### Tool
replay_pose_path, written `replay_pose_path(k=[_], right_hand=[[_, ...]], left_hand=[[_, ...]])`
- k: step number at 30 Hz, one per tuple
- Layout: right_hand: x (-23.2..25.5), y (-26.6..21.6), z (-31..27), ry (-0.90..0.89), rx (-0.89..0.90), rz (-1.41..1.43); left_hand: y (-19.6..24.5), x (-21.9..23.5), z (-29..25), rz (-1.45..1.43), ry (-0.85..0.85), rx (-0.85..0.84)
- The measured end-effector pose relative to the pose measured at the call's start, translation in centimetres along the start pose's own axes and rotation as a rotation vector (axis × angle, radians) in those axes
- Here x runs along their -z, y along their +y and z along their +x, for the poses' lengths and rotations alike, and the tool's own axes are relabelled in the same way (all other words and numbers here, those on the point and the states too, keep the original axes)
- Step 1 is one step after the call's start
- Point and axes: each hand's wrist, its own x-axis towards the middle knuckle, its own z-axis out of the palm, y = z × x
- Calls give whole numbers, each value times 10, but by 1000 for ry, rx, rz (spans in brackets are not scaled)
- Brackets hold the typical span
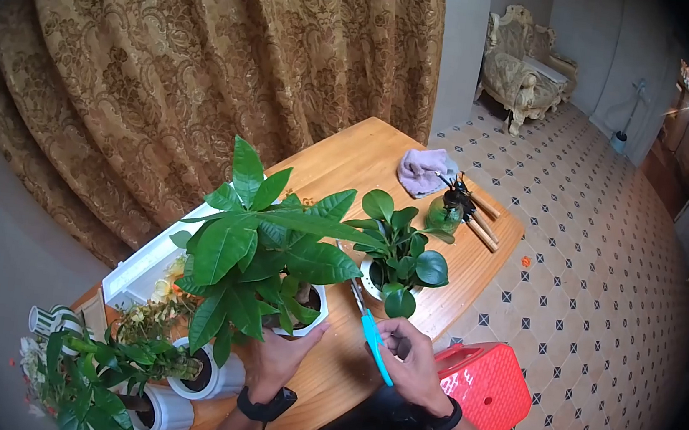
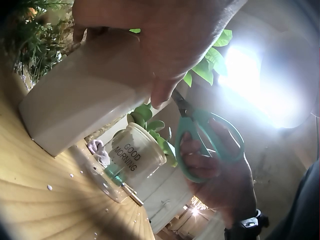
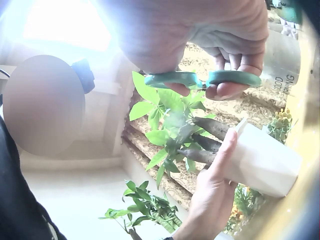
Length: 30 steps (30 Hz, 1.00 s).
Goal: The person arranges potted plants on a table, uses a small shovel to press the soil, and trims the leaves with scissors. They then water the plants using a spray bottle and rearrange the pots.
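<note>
A leafy plant (image 1: 228,245) with several thick woody stems (image 3: 212,127) grows in a white angular pot (image 3: 262,157) on the wooden table. My left hand (image 1: 278,363) holds this pot, thumb up by the rim and fingers round the side. My right hand (image 1: 413,361) grips teal-handled scissors (image 1: 372,344), with thumb and fingers through the loops. In the left wrist view the handles stand apart. The blades point away from me, between the two plants. Just beyond them is a smaller round-leaved plant (image 1: 396,246) in a "GOOD MORNING" pot (image 2: 131,152).
Farther back are a green glass jar (image 1: 445,217), wooden-handled tools (image 1: 484,230) and a lilac cloth (image 1: 422,171). White-potted plants (image 1: 214,378) crowd the left edge, near a long white box (image 1: 146,265). A red stool (image 1: 502,391) stands right of the table. Small white bits (image 2: 49,187) dot the tabletop.
</note>
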Motion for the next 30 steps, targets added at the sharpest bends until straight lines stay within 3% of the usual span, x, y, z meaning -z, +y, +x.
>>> replay_pose_path(k=[2,4,8,16,26,30], right_hand=[[6,2,-1,18,36,6],[9,-2,-1,44,46,39],[17,-21,-3,111,114,62],[24,-41,14,126,291,-244],[19,-39,14,67,192,-205],[17,-37,14,64,157,-153]], left_hand=[[10,1,1,-9,11,18],[14,1,3,-249,34,-51],[-36,10,5,-160,-70,-113],[-12,19,7,-122,-136,-50],[-21,15,5,-153,-73,-85],[-23,15,9,-160,-147,-62]])
